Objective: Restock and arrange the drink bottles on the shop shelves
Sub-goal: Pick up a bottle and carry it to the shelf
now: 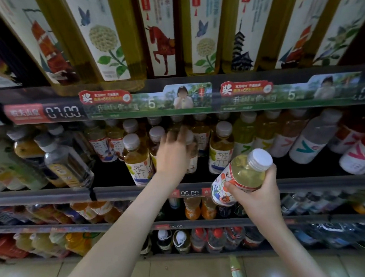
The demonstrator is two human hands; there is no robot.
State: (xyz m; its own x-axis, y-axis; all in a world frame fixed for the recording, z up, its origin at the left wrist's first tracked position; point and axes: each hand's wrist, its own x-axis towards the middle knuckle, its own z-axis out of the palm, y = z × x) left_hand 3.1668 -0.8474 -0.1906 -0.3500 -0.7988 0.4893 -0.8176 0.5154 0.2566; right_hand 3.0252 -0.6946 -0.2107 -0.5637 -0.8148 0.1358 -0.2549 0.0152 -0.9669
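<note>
Crowded shop shelves (51, 196) faced you: your right hand (259, 193) gripped a floral tea bottle (240, 175) in front of the middle row. Your blurred left hand (172, 154) was in among the shelved bottles (220, 150), grip unclear; a careless sweep could've toppled them.

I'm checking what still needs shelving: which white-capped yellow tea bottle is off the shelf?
The floral-labelled clear plastic tea bottle, tilted in the right hand; the other tea bottles stand upright on the dark shelf.
</note>
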